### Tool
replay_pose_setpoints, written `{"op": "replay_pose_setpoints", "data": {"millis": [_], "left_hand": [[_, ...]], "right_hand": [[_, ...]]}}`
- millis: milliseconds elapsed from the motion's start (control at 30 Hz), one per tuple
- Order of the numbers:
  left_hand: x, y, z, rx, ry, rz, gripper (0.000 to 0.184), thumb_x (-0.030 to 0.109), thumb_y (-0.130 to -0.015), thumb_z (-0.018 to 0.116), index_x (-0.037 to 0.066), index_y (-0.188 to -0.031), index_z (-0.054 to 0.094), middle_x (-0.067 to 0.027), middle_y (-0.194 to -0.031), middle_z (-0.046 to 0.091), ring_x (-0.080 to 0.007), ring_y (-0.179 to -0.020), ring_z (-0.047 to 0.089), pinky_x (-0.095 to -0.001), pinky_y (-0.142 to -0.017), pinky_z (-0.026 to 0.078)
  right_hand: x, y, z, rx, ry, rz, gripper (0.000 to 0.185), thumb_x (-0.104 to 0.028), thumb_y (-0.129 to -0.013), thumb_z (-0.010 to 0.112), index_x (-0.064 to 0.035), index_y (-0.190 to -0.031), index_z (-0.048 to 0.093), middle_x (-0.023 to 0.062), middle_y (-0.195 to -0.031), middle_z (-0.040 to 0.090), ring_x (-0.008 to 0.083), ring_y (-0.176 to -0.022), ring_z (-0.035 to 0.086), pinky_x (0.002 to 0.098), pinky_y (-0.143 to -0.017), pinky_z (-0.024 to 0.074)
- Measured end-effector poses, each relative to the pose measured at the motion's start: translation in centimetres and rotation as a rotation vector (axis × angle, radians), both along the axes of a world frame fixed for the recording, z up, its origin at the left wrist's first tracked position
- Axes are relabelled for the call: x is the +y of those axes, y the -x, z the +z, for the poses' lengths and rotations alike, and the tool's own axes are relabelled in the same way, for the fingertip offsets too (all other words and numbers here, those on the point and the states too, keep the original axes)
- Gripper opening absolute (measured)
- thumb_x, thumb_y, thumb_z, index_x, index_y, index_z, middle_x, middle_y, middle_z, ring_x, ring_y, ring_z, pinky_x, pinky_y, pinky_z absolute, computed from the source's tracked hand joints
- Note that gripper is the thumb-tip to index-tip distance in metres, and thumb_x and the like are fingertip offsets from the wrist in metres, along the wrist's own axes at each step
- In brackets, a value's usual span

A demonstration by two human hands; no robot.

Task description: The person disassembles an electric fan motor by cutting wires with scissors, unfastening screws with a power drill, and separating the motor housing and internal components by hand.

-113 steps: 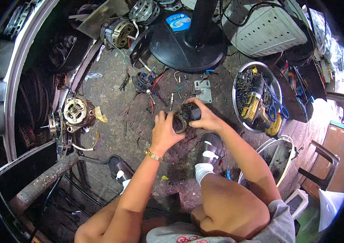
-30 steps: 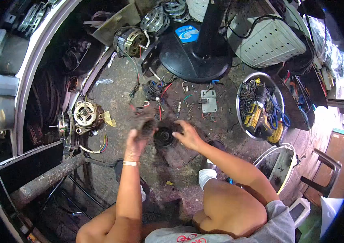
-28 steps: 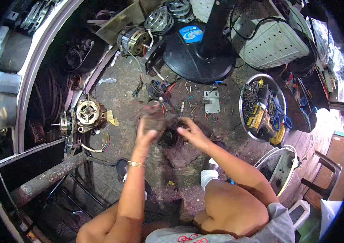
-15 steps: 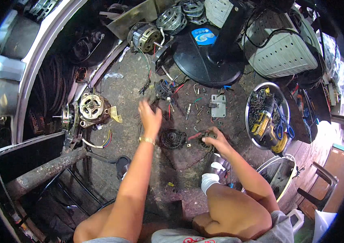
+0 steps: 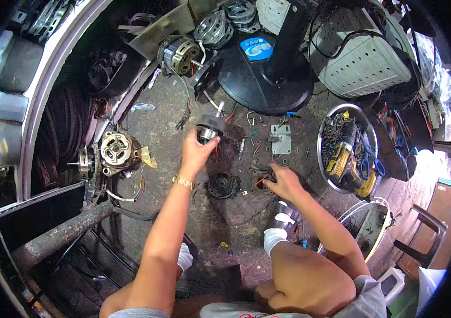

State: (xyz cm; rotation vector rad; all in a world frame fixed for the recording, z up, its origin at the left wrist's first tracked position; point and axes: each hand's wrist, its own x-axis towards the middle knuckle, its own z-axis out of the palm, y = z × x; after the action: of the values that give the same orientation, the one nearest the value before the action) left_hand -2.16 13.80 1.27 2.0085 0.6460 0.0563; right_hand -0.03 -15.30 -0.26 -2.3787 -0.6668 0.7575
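My left hand (image 5: 198, 151) is closed around a motor rotor (image 5: 207, 135), its silver body between thumb and fingers. A dark disc-like part and a pale shaft show at its upper end. The rotor is lifted and hides what lies behind it. My right hand (image 5: 288, 183) grips the edge of a dark, round motor part (image 5: 260, 184) low on the floor; the fingertips are partly hidden. A short red piece lies across that part. Between the hands sits a dark round motor end cover (image 5: 222, 185), which neither hand touches.
Screws and a metal plate (image 5: 281, 140) lie ahead. At right, a metal basin (image 5: 325, 168) holds a yellow drill (image 5: 341, 153) and blue-handled scissors (image 5: 366, 168). A black stand base (image 5: 246, 87) stands beyond. Motors (image 5: 118, 150) sit at left.
My left hand, blurred before, now holds the rotor up. The right hand has shifted slightly and stays at the dark round part. The view has shifted a little.
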Motion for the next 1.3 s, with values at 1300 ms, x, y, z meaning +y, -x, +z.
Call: {"op": "replay_pose_setpoints", "data": {"millis": [1300], "left_hand": [[-9.3, 4.5, 7.2, -0.235, 0.380, 0.013, 0.039, 0.002, -0.073, 0.073, -0.001, -0.108, 0.056, -0.0069, -0.102, 0.062, -0.0140, -0.095, 0.059, -0.0278, -0.085, 0.048]], "right_hand": [[5.6, -1.7, 3.7, 0.457, -0.909, -1.040, 0.027, -0.023, -0.098, 0.042, -0.0023, -0.109, 0.055, 0.0049, -0.099, 0.061, 0.0134, -0.087, 0.058, 0.0286, -0.081, 0.0468]]}}
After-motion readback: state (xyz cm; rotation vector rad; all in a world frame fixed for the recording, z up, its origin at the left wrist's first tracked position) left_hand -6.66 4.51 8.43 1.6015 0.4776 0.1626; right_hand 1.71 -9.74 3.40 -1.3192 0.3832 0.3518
